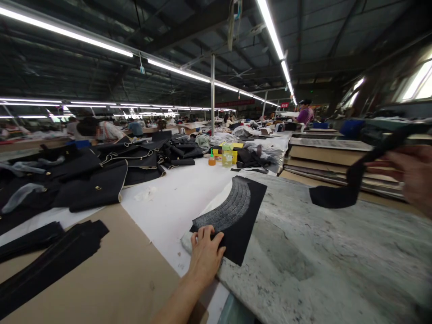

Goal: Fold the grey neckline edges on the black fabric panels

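Note:
A black sheet (251, 209) with a curved band of greyish streaks lies across the left edge of the grey marbled slab (303, 261). My left hand (206, 254) rests on its lower left corner, palm down, fingers spread. At the right edge of the view, my right hand (410, 173) is raised above the slab, its fingers closed on a curved black strip (354, 173). The strip hangs down from the fingers, and its lower end is near the far edge of the slab.
Black pieces with pale edging (97, 180) are heaped at the left. Black strips (67, 252) lie on brown board (124, 270). An orange bottle (212, 159) and a yellowish container (227, 157) stand beyond the sheet. Stacked boards (320, 155) are at the right. People work farther back.

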Action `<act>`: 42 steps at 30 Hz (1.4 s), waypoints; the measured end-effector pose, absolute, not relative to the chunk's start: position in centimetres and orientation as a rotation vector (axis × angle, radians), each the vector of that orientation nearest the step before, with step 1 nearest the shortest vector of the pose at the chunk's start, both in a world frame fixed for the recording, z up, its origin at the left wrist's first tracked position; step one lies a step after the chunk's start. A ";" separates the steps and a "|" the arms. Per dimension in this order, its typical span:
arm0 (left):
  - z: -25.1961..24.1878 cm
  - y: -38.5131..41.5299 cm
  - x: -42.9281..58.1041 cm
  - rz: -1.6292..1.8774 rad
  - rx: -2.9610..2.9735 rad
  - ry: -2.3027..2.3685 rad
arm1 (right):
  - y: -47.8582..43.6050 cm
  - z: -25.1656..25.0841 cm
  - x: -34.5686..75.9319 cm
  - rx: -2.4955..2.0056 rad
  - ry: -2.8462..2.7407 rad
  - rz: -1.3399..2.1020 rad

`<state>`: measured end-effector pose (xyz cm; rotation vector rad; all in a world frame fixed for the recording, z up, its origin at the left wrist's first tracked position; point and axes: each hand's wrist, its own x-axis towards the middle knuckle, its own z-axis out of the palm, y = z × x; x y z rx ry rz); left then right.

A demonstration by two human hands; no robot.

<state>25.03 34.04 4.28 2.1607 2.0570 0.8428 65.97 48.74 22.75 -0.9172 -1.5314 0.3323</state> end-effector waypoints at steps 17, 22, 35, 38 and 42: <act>14.0 13.8 17.8 1.485 0.694 1.812 | 25.3 13.8 29.0 -0.291 -2.675 0.399; 11.5 4.9 12.8 1.554 0.486 1.823 | 17.7 10.9 22.6 -0.021 -2.838 0.292; 10.4 -8.1 5.5 1.679 0.768 1.741 | 10.4 11.5 15.9 0.389 -2.743 0.555; 11.0 -8.0 5.2 1.633 0.742 1.704 | 10.3 11.1 15.5 0.350 -2.735 0.602; 10.3 -8.3 3.0 1.594 0.612 1.920 | 10.7 10.3 16.5 0.196 -2.679 0.715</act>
